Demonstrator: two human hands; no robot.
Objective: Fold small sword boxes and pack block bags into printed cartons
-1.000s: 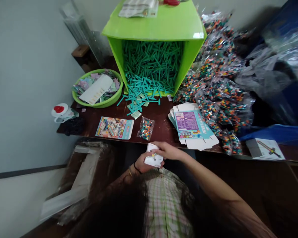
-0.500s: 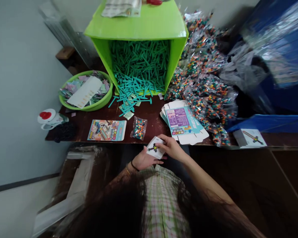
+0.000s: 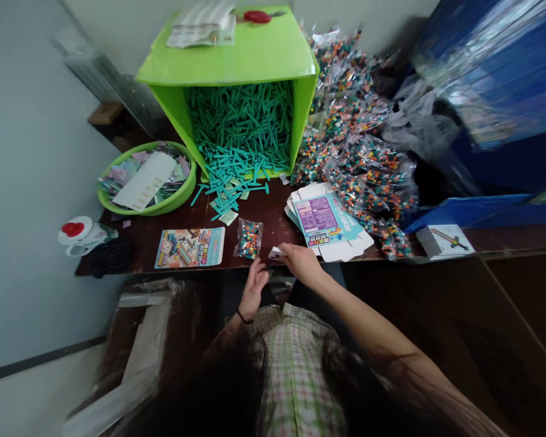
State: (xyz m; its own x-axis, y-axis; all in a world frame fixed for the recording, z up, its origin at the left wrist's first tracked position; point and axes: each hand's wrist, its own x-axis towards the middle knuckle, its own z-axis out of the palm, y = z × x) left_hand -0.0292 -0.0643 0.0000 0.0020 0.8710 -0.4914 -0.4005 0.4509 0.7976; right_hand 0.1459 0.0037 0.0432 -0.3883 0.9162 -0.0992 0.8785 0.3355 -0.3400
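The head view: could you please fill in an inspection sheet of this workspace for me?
Surface: dark brown table, much of it covered.
Work items: folded white paper in hand; small bag of colourful pieces; printed box lying flat; flattened cartons, stacked.
Clutter: turquoise sticks spilling from the green box; heaped bags; lidded cup.
Hands: left hand open, fingertips near the small bag, contact unclear; right hand grips the white paper.
Cables: nothing seen for certain; the dark bundle by the cup is unclear.
Surroundings: pale wall left; blue sheeting right.
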